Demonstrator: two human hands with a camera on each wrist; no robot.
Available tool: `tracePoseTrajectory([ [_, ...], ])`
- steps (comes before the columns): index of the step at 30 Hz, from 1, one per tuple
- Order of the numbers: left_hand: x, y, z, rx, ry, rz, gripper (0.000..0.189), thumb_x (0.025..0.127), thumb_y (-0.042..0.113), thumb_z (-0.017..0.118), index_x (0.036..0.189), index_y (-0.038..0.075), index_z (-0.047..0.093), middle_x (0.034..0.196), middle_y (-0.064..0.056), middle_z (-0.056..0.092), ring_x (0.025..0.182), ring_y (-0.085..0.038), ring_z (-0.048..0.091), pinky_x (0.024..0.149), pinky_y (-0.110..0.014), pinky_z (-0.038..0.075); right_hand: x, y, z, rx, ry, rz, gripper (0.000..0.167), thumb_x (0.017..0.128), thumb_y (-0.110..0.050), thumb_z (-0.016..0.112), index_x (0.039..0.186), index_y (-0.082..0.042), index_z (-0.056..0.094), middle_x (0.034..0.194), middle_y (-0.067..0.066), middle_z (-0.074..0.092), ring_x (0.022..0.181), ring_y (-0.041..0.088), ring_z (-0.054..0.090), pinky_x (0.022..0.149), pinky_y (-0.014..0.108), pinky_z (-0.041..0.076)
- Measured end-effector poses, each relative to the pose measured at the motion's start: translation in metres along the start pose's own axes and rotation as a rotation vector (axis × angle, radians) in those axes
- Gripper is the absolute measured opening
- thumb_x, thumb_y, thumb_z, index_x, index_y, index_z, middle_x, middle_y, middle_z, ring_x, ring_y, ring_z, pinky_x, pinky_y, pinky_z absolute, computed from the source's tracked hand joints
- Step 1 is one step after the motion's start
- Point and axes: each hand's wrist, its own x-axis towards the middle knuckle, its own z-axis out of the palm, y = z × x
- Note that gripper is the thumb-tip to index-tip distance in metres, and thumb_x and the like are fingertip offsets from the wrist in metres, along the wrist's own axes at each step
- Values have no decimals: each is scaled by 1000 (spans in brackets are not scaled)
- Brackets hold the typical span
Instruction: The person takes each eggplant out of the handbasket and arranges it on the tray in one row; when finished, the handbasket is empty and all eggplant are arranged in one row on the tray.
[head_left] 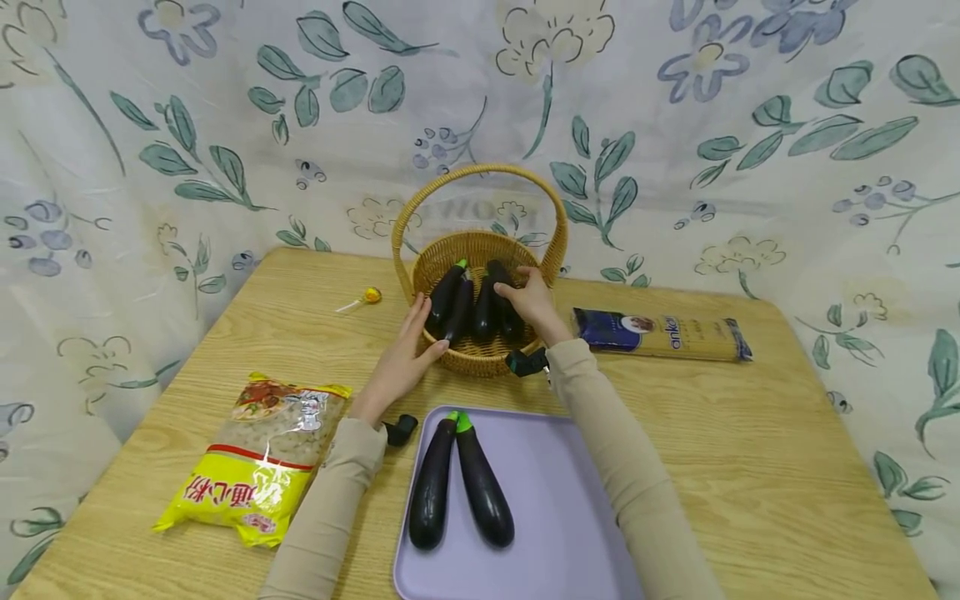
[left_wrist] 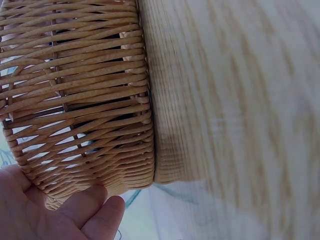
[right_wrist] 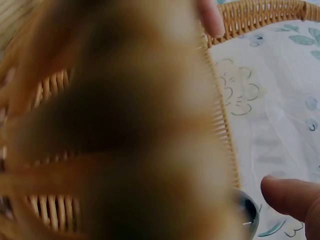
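A wicker basket (head_left: 480, 365) with a tall handle holds several dark eggplants (head_left: 444, 298). My left hand (head_left: 401, 358) holds its left side, fingers along the outer wall and thumb over the front rim. In the left wrist view, bent fingers (left_wrist: 102, 212) lie against the weave. From the right, my right hand (head_left: 534, 304) reaches over the rim onto the rightmost eggplant (head_left: 512, 325). Its thumb (right_wrist: 290, 195) and a finger stand spread apart in the right wrist view, where a blurred mass hides much of the basket. Two more eggplants (head_left: 486, 492) lie on the lilac tray (head_left: 555, 500).
A yellow pasta bag (head_left: 258, 458) lies on the left of the wooden table (head_left: 765, 467). Behind it is a lollipop (head_left: 371, 295). A long spaghetti packet (head_left: 667, 333) lies right of the basket. A floral curtain (head_left: 480, 92) hangs close behind the table.
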Motion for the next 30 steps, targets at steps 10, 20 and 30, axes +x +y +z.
tracePoseTrajectory([
  [10, 2, -2, 0, -4, 5, 3, 78, 99, 50, 46, 158, 22, 2, 165, 2, -7, 148, -39, 19, 112, -63, 27, 1, 0, 1, -5, -13, 10, 69, 94, -28, 64, 150, -10, 28, 146, 19, 40, 130, 35, 46, 106, 49, 42],
  [20, 1, -2, 3, -2, 1, 3, 79, 99, 49, 47, 158, 21, 3, 165, 3, -7, 148, -38, 18, 112, -63, 26, -2, 5, 2, 97, -10, -2, 71, 94, -18, 60, 152, -9, 21, 146, 20, 42, 133, 35, 45, 105, 49, 42],
  [30, 0, 0, 1, -1, 2, 5, 77, 100, 49, 46, 157, 27, 0, 165, -1, -6, 148, -38, 18, 112, -62, 27, -13, -1, -5, 283, -73, 49, 69, 94, -13, 57, 153, -13, 21, 150, 16, 37, 131, 32, 47, 102, 51, 46],
])
